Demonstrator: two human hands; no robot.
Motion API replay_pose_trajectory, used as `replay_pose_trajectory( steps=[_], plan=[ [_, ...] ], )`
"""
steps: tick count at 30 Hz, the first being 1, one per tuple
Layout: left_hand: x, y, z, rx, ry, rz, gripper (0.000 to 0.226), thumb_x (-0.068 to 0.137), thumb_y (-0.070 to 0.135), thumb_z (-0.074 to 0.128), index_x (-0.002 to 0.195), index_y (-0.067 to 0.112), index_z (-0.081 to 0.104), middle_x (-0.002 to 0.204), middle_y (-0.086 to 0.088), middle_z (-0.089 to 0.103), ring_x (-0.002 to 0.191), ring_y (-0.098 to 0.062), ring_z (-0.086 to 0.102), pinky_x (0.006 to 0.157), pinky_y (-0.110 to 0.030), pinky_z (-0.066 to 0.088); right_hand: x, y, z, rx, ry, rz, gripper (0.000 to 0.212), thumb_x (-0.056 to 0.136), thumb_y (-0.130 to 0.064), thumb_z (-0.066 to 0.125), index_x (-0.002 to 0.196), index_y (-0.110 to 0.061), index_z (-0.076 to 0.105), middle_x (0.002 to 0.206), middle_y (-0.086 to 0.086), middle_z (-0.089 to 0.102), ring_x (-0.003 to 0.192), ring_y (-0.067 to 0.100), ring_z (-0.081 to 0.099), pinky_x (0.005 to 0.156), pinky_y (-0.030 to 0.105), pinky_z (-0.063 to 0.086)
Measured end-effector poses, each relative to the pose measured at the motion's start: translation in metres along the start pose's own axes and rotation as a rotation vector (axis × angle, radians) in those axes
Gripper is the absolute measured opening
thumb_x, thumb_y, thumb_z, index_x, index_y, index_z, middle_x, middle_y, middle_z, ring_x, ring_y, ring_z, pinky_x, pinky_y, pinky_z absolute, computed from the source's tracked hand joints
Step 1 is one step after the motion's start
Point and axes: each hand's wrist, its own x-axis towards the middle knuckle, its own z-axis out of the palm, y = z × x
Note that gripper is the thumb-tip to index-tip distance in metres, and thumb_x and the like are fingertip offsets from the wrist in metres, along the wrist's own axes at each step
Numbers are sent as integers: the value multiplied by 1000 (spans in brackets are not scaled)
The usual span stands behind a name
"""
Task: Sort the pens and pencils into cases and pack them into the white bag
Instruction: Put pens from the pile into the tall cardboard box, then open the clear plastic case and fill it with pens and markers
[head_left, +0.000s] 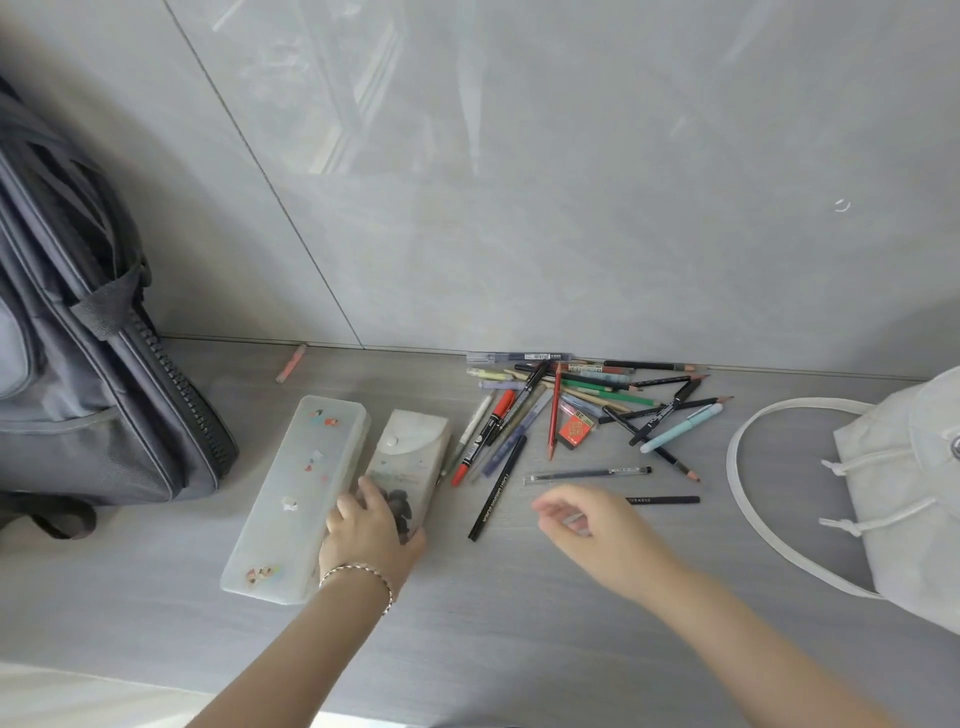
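Observation:
Two frosted pencil cases lie side by side on the grey table: a long case with stickers (296, 499) and a shorter case with a snap flap (410, 457). My left hand (371, 530) grips the near end of the shorter case, thumb on its right side. A pile of pens and pencils (587, 405) lies by the wall, with a clear pen (587, 474) and a black pen (667, 500) loose in front. My right hand (587, 525) hovers, blurred, just in front of these, fingers loosely curled, nothing plainly in them. The white bag (904, 499) sits at the right edge.
A large grey backpack (88, 364) stands at the left against the wall. A pink pen (291, 362) lies alone near the wall. A small red box (575, 430) sits among the pens. The white bag's strap (748, 499) loops over the table.

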Motion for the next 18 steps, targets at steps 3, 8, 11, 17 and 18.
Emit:
replay_pose_trajectory(
  steps=[3,8,11,17,18],
  plan=[
    [1,10,7,206,88,9,81,86,55,48,139,1,22,126,-12,42,116,-23,47,88,-24,46,-1,1,5,4,-11,-4,19,91,-19,54,106,-23,63,97,-16,62,89,-12,53,75,-1,36],
    [16,-1,-7,41,387,212,51,58,31,82,96,2,67,97,-20,62,88,-39,60,74,-42,52,-6,5,1,13,9,31,18,92,-21,53,105,-24,63,96,-17,61,90,-7,54,74,0,38],
    [35,-27,-30,-29,191,-11,87,72,50,68,142,16,30,147,-19,28,135,-36,26,110,-45,22,-9,9,2,11,0,62,16,92,-24,52,103,-27,63,96,-17,62,92,-5,55,73,1,39],
    [40,-53,-49,-246,51,-154,83,70,43,69,140,29,25,137,-12,34,122,-36,35,105,-43,32,-13,9,11,25,-39,63,15,92,-22,53,103,-25,63,93,-16,61,89,-5,55,73,0,38],
    [35,-50,-54,-305,72,-176,85,70,42,71,141,32,25,136,-12,35,123,-36,34,105,-43,32,-14,7,12,36,-30,62,16,92,-21,53,103,-24,63,94,-15,62,87,-6,55,72,-1,38]
  ],
)
